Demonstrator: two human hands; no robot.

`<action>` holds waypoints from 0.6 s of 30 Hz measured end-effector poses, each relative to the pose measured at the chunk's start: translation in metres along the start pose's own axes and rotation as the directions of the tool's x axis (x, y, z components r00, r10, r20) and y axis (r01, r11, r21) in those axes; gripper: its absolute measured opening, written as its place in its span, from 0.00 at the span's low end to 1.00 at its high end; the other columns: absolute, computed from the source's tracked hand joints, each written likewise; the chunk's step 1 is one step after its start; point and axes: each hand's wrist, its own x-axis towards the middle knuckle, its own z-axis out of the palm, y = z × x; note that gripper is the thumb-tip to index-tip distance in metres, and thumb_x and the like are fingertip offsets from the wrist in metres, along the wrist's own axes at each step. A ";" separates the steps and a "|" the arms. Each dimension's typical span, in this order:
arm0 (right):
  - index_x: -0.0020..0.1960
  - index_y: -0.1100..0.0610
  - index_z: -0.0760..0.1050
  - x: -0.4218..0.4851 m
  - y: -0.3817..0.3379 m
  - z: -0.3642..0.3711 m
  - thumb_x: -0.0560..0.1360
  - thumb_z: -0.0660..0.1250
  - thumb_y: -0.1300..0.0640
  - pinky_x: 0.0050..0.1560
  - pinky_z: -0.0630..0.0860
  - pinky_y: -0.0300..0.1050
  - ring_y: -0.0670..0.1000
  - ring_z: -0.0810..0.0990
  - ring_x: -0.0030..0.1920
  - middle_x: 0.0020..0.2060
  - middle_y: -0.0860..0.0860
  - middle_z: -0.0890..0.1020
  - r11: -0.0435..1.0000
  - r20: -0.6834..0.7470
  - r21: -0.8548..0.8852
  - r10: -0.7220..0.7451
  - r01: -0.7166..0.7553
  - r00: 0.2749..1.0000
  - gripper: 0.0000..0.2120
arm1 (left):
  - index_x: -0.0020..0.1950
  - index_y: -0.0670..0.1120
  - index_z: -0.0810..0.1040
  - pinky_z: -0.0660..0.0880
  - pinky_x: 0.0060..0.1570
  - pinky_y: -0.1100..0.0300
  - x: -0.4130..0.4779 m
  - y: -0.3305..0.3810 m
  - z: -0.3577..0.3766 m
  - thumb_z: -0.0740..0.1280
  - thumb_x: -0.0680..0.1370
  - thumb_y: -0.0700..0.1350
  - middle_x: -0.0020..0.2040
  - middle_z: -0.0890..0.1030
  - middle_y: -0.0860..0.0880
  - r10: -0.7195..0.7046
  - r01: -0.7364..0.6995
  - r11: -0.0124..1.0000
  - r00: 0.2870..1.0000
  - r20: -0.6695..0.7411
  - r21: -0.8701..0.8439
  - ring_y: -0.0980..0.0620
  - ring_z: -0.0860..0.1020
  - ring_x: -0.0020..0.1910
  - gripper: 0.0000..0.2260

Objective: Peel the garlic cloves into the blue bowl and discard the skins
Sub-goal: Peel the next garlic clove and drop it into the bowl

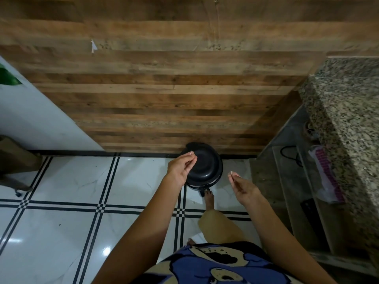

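- Garlic skins: too small to tell whether either hand has any.
- Left hand (181, 168) hovers over the black bin (207, 171), fingertips curled against the thumb; whether it pinches anything is unclear.
- Right hand (243, 186) is just beside the bin, fingers nearly straight, gripping nothing.

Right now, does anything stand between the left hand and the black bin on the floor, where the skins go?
Nothing visible does. The left hand hangs above the left rim of the black bin, and no other thing shows between them. In this dark view it cannot be told whether the bin is open.
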 end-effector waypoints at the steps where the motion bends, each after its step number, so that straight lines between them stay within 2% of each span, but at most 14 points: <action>1: 0.66 0.69 0.67 -0.003 0.003 0.004 0.78 0.58 0.69 0.65 0.67 0.42 0.53 0.76 0.57 0.60 0.62 0.76 1.000 0.012 -0.025 -0.002 0.002 1.000 0.17 | 0.49 0.35 0.78 0.76 0.53 0.59 0.000 0.000 0.000 0.66 0.74 0.29 0.48 0.81 0.41 0.003 -0.003 1.000 1.000 -0.001 0.009 0.49 0.80 0.48 0.05; 2: 0.66 0.70 0.68 -0.006 0.006 0.008 0.77 0.59 0.70 0.63 0.69 0.42 0.53 0.77 0.54 0.58 0.61 0.77 0.999 0.021 -0.044 0.000 0.001 1.000 0.17 | 0.48 0.35 0.78 0.76 0.53 0.59 0.000 0.000 0.001 0.67 0.74 0.30 0.48 0.81 0.41 0.004 -0.004 1.000 1.000 -0.001 0.013 0.49 0.80 0.48 0.05; 5: 0.65 0.70 0.69 -0.011 0.012 0.018 0.77 0.60 0.70 0.65 0.68 0.43 0.55 0.75 0.60 0.59 0.62 0.76 0.996 0.042 -0.083 0.015 -0.011 0.999 0.16 | 0.49 0.35 0.78 0.76 0.56 0.59 0.003 -0.003 0.002 0.66 0.74 0.29 0.47 0.81 0.42 0.005 -0.005 1.000 1.000 -0.004 0.012 0.49 0.80 0.48 0.05; 7: 0.64 0.70 0.70 -0.010 0.014 0.022 0.76 0.61 0.70 0.65 0.68 0.44 0.56 0.76 0.59 0.54 0.61 0.78 0.994 0.058 -0.104 0.027 -0.020 0.998 0.16 | 0.51 0.33 0.78 0.76 0.56 0.59 0.005 -0.007 0.002 0.66 0.74 0.29 0.48 0.81 0.41 0.006 -0.006 1.000 1.000 -0.013 0.020 0.49 0.80 0.47 0.06; 10: 0.62 0.70 0.71 -0.007 0.014 0.022 0.76 0.62 0.70 0.63 0.70 0.44 0.52 0.79 0.45 0.44 0.58 0.79 0.991 0.062 -0.133 0.031 -0.022 0.998 0.15 | 0.51 0.34 0.77 0.77 0.50 0.61 0.006 -0.013 0.002 0.66 0.75 0.30 0.47 0.81 0.42 0.002 -0.002 1.000 1.000 -0.022 0.031 0.50 0.80 0.47 0.06; 14: 0.59 0.69 0.72 0.003 0.012 0.013 0.75 0.63 0.70 0.60 0.72 0.42 0.51 0.79 0.42 0.41 0.58 0.79 0.989 0.040 -0.148 0.023 -0.016 0.999 0.13 | 0.49 0.35 0.78 0.80 0.40 0.63 0.009 -0.016 0.002 0.66 0.75 0.30 0.47 0.81 0.42 -0.012 0.013 0.999 0.999 -0.030 0.031 0.50 0.81 0.46 0.05; 16: 0.56 0.69 0.73 0.008 0.012 0.011 0.75 0.63 0.70 0.59 0.73 0.41 0.51 0.79 0.42 0.41 0.58 0.80 0.988 0.028 -0.150 0.027 -0.022 0.999 0.10 | 0.48 0.35 0.79 0.79 0.41 0.62 0.011 -0.015 0.002 0.66 0.74 0.30 0.47 0.81 0.42 -0.016 0.017 0.999 0.999 -0.045 0.032 0.49 0.81 0.47 0.05; 18: 0.54 0.69 0.74 0.013 0.013 0.010 0.75 0.63 0.70 0.54 0.74 0.39 0.51 0.80 0.42 0.41 0.58 0.80 0.986 0.018 -0.162 0.038 -0.035 0.999 0.08 | 0.49 0.35 0.78 0.78 0.47 0.60 0.015 -0.015 0.002 0.66 0.74 0.30 0.47 0.81 0.42 -0.020 0.023 0.999 0.998 -0.055 0.037 0.49 0.81 0.47 0.05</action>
